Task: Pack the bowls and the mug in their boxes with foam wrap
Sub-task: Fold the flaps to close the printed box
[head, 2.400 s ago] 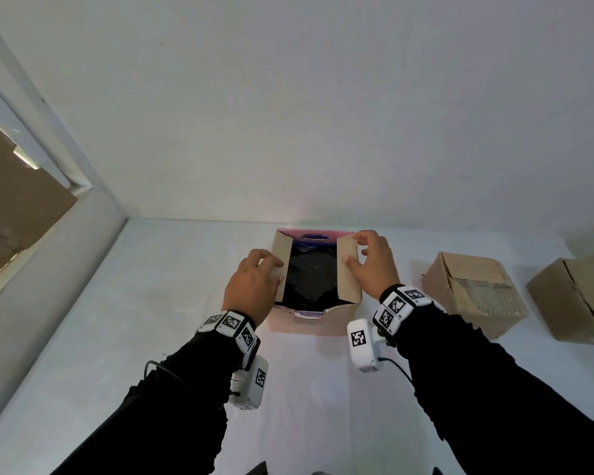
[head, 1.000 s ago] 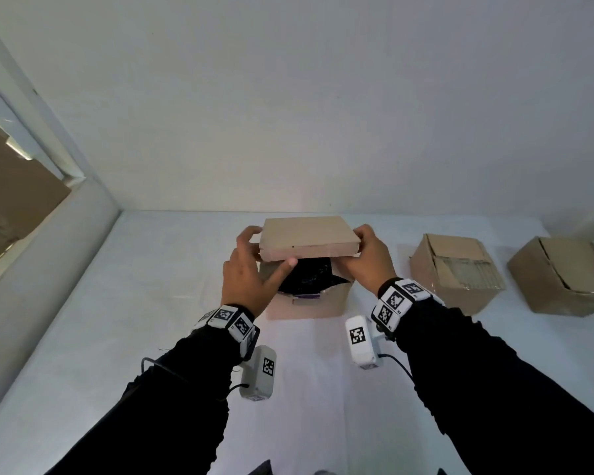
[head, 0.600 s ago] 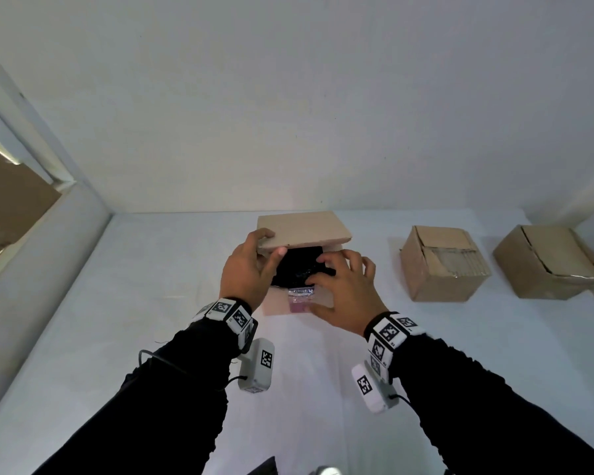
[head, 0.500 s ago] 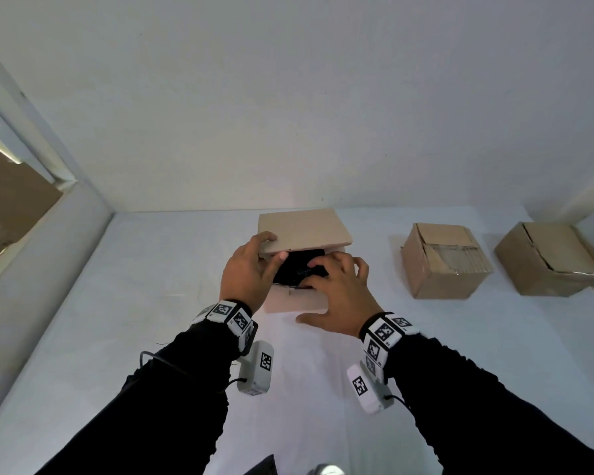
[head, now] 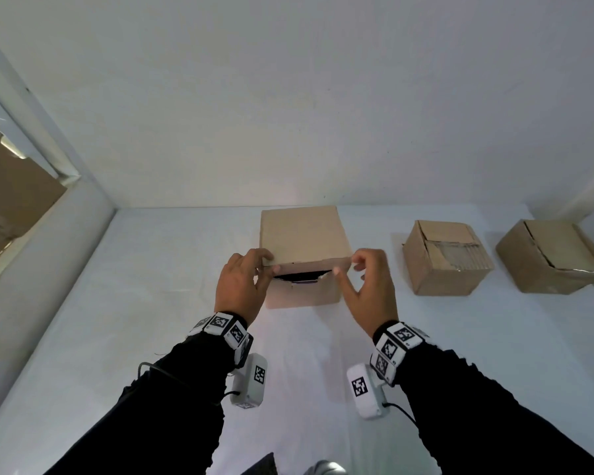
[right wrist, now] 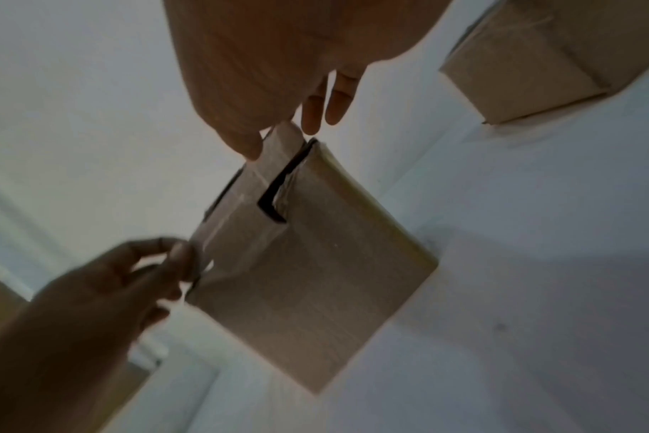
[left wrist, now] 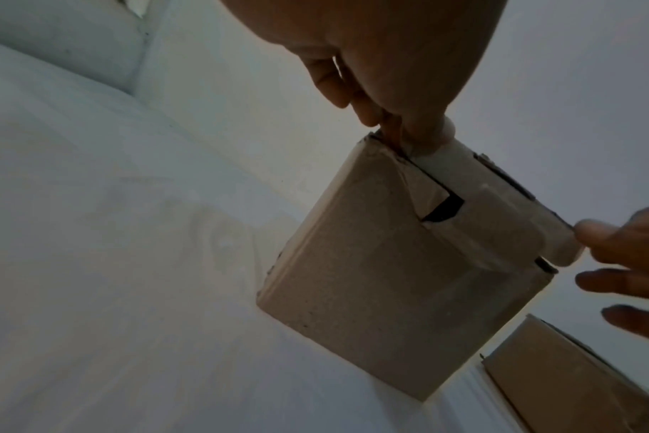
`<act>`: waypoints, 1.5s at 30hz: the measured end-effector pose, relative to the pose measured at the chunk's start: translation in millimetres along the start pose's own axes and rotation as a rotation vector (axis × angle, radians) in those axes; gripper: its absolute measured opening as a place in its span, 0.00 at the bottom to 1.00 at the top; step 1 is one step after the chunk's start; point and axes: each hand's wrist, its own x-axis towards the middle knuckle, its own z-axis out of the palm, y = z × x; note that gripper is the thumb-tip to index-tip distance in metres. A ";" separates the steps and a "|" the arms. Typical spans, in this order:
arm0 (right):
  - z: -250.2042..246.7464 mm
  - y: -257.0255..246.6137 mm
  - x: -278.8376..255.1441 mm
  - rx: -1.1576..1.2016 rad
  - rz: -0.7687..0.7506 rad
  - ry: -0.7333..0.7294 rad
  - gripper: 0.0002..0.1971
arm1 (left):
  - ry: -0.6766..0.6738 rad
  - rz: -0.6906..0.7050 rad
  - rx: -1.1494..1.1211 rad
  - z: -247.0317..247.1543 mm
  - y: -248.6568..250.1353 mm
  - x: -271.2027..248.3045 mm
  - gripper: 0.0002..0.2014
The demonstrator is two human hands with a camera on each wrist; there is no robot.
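Note:
A brown cardboard box (head: 302, 296) stands at the middle of the white table. Its lid (head: 304, 234) is folded down over the top, with the front tuck flap outside the box. A thin dark gap (head: 302, 276) under the lid's front edge shows black contents. My left hand (head: 271, 264) pinches the lid's front left corner. My right hand (head: 346, 266) pinches the front right corner between thumb and forefinger. In the left wrist view my left fingers (left wrist: 408, 126) grip the flap of the box (left wrist: 371, 278). In the right wrist view my right thumb (right wrist: 247, 143) lies on the flap of the box (right wrist: 308, 293).
Two more brown cardboard boxes stand to the right, one (head: 446, 265) with its flaps loosely folded and another (head: 552, 265) near the table's right edge. A white wall runs behind the table and a ledge along its left side.
The lid has swung down from raised to nearly flat over the box. My right hand left the black contents inside and took the lid's front right corner.

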 end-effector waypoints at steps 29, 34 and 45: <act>2.0 12.9 0.8 -0.230 -0.320 -0.121 0.15 | 0.011 0.182 0.114 0.1 -20.6 -12.0 0.11; 25.7 -0.3 -6.2 -0.173 -0.400 -0.217 0.08 | -0.021 0.167 0.150 -1.8 -17.5 -11.1 0.12; 26.9 3.4 3.7 -0.123 -0.418 -0.141 0.03 | -0.070 0.119 0.035 -0.8 -18.3 -5.9 0.12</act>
